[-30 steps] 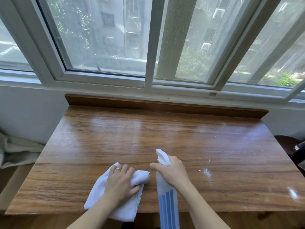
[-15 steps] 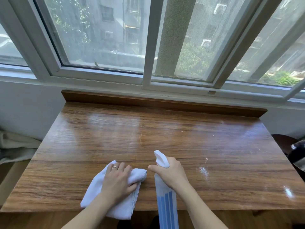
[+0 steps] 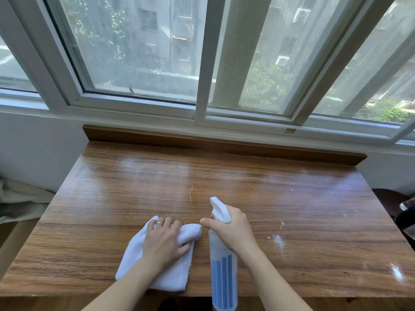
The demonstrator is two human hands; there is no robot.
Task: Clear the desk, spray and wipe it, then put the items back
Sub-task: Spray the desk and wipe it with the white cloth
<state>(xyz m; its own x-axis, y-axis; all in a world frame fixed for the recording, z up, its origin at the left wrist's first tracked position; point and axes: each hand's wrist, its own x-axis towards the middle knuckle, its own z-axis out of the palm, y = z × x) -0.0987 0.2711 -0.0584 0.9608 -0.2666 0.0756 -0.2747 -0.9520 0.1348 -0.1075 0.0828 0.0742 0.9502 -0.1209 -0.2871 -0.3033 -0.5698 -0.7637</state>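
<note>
Home room: wooden desk (image 3: 224, 176) under sliding window (image 3: 139, 52).

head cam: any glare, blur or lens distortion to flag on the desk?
Head view: window glare streaks the desk, bright specular spot near its right front; wide-angle lens bows the window frame; both hands, cloth and spray bottle are sharp.
</note>
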